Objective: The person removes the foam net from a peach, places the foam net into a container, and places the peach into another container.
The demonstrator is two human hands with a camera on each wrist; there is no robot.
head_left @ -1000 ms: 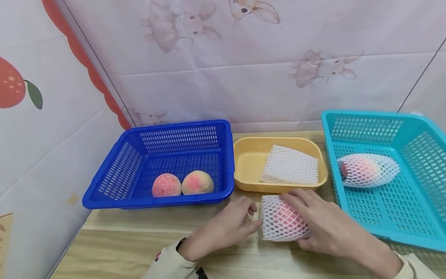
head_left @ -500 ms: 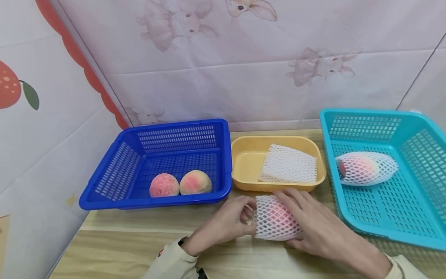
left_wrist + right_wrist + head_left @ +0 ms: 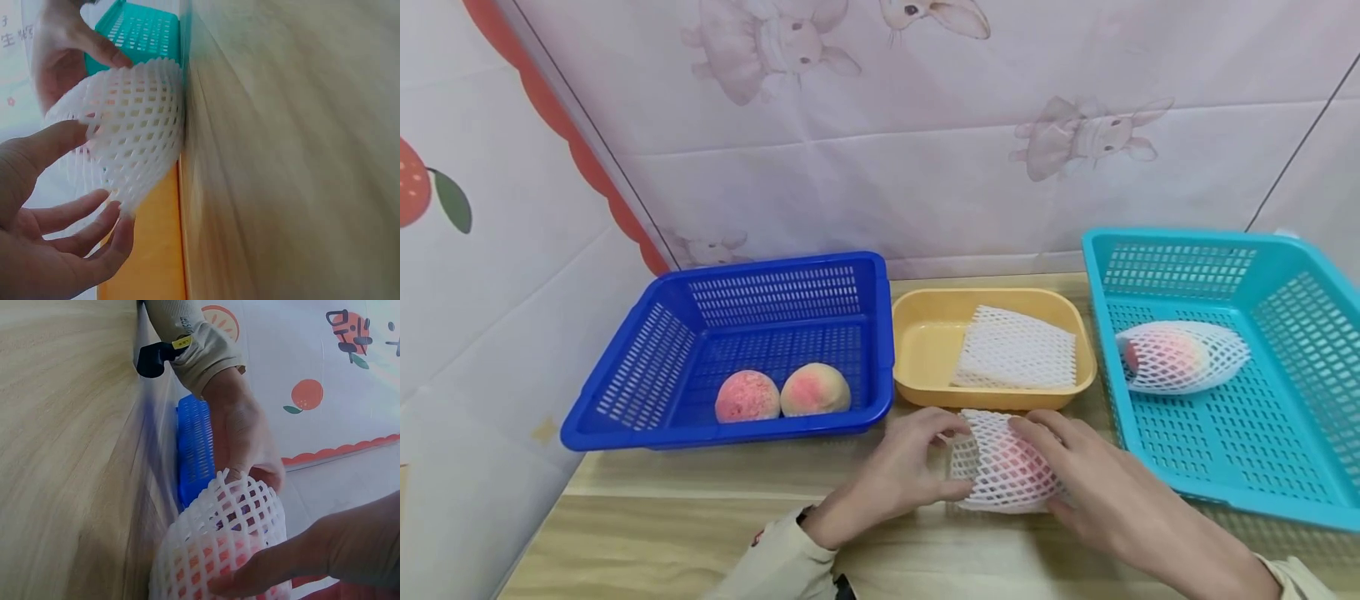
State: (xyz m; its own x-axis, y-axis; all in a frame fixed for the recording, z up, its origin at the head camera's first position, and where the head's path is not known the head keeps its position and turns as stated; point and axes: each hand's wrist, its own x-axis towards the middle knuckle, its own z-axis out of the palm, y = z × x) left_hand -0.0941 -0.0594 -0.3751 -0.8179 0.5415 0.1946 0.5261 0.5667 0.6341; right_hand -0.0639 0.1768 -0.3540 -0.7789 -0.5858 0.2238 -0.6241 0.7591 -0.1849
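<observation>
Down on the wooden table [image 3: 685, 533], both hands grasp the netted peach [image 3: 1007, 471]. Left hand [image 3: 898, 479] pinches the net's open end; right hand [image 3: 1093, 487] curls over its top.

You've got a blue basket [image 3: 658, 367] on the left of the worktop [image 3: 685, 517] with two bare peaches [image 3: 782, 393] inside. Yellow tray [image 3: 925, 350] mid-back holds a flat foam net [image 3: 1015, 358]. Teal basket [image 3: 1285, 417] right, one netted peach [image 3: 1180, 357] in it.
</observation>
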